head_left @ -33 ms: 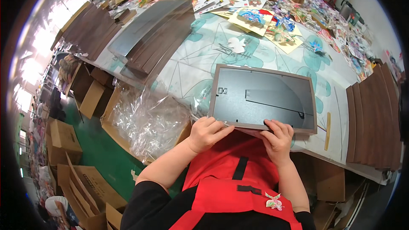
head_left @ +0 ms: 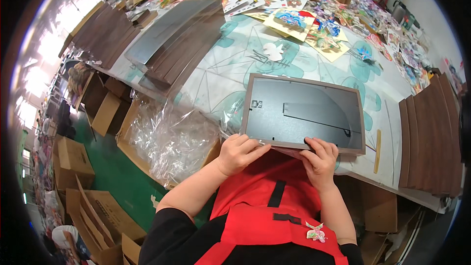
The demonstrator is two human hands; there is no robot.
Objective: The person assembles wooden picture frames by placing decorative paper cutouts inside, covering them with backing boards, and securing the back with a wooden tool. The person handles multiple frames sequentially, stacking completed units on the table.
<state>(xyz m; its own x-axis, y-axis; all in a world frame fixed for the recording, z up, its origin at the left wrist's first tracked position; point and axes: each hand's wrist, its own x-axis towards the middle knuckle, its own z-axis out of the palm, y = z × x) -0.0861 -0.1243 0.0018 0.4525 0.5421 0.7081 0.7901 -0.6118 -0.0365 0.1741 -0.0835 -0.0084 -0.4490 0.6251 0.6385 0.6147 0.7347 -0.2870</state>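
A picture frame lies face down at the table's near edge, its brown rim around a dark backing board. The board carries a hanging hook near the left side and a folded easel leg in the middle. My left hand grips the frame's near-left corner with curled fingers, index finger along the edge. At the right part of the same edge, my right hand has its fingertips over the rim and its thumb against the front side. The frame's front is hidden.
A carton of crumpled clear plastic stands left of me. Stacked brown frames are at the far left, more brown frames at the right. Yellow cards lie at the back; a thin yellowish strip is right of the frame.
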